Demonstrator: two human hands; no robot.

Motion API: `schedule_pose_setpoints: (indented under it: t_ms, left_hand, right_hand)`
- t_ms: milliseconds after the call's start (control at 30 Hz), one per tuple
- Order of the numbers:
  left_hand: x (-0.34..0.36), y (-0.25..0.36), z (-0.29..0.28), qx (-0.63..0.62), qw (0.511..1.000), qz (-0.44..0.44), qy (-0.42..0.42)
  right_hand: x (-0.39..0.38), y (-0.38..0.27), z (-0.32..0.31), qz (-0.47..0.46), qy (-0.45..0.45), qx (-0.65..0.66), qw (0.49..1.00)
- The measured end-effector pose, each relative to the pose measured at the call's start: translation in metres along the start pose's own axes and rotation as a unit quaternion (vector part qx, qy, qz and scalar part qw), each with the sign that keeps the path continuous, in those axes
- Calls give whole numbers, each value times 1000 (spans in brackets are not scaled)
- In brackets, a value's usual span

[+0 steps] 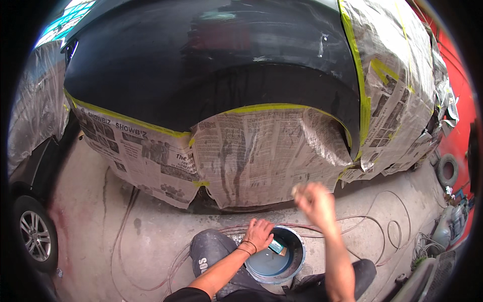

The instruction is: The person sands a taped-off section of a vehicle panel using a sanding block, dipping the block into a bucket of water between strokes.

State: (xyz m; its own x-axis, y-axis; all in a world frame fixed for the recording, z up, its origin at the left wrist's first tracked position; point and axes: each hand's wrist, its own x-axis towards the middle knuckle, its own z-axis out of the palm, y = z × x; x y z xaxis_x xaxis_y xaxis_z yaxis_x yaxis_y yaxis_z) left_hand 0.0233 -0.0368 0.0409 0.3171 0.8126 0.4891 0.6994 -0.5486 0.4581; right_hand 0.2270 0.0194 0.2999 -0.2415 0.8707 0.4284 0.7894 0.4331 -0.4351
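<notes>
A dark round bucket stands on the floor between my knees, with cloudy bluish water in it. Inside, by its far wall, are a teal piece and a brown edge next to it, too small to name. My left hand is closed over the bucket's left rim, a thin dark band round the wrist. Raised beyond the bucket, my right hand is closed and smeared by motion. Something small and pale shows at its fingertips, its kind unclear. Ahead stands a dark car body panel with a wheel arch, wet streaks and a reddish patch.
Newspaper edged with yellow-green tape covers the wheel opening and the car's lower side. More newspaper wraps the right end. Hoses lie looped over the concrete floor. Another car's wheel stands at left; a loose tyre lies at right.
</notes>
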Motion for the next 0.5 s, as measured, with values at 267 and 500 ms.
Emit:
schedule_pose_setpoints:
  t_ms: [267,500]
  left_hand:
    - [-48,22,52,40,855,-219,-469]
    - [-51,21,70,61,772,-293,-561]
  right_hand:
    - [-199,69,180,129,-450,-200,861]
    - [-199,91,200,99,-568,-195,793]
